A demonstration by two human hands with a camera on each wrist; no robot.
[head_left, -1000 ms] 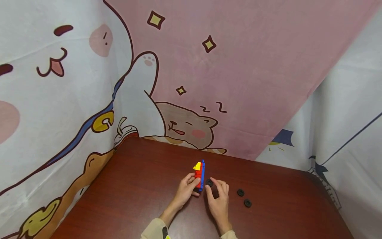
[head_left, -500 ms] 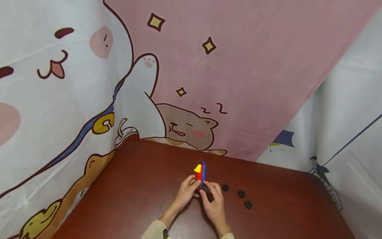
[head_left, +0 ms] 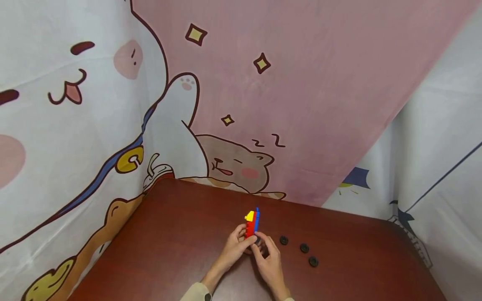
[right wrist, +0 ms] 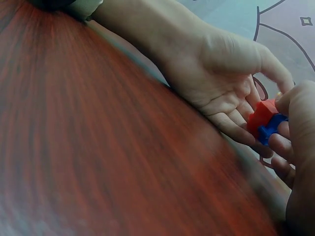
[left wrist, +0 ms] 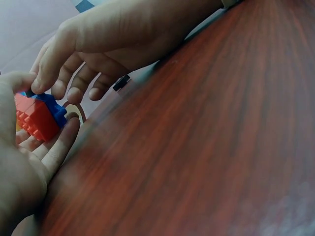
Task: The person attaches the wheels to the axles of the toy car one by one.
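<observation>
My left hand (head_left: 230,251) holds a building-block toy (head_left: 250,228) up off the table, gripping its near end. Red bricks (left wrist: 37,115) form its body, a blue base (left wrist: 56,110) runs along its right side, and a yellow brick (head_left: 250,215) sits near the far end. From the right, my right hand (head_left: 270,262) pinches a small black toy wheel (head_left: 257,240) against the blue side. Fingertips of both hands hide most of that wheel. In the right wrist view, the red and blue parts (right wrist: 262,118) show between the two hands.
Three more black wheels lie on the brown table (head_left: 169,246) right of my hands: one nearest (head_left: 284,240), a middle wheel (head_left: 304,248) and a front wheel (head_left: 313,261). Cartoon-printed cloth (head_left: 320,104) hangs behind the table and along its sides.
My right hand has moved left, bringing the wheel from beside the toy to its blue side. The third wheel on the table, earlier hidden behind that hand, now shows.
</observation>
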